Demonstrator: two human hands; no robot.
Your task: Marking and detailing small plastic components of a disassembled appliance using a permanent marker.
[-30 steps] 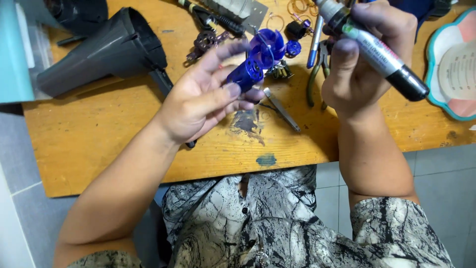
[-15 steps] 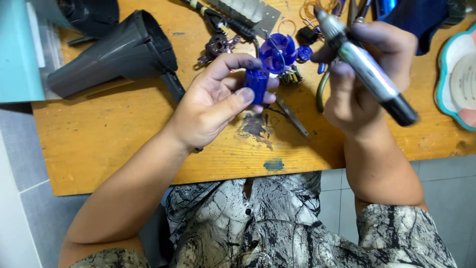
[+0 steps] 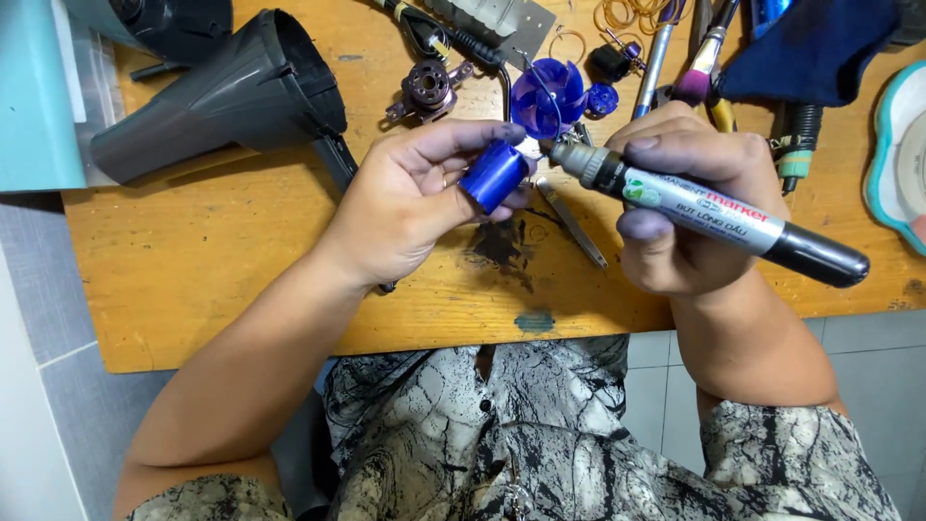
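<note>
My left hand holds a small blue cylinder between thumb and fingers, above the wooden table. In my right hand is a thick grey and black marker pen, its tip pointing left and almost touching the cylinder's upper end. Just behind the two hands a blue plastic fan wheel lies on the table, with a small blue round part beside it.
A black hair dryer housing lies at the back left, a small motor part and a metal plate behind the hands. Pliers, tools and rubber bands crowd the back right. A dark blue cloth and a teal-rimmed tray sit at right.
Both hands came toward me and lower in view. The blue cylinder left the fan wheel, which now lies on the table. The marker tip swung down to the cylinder.
</note>
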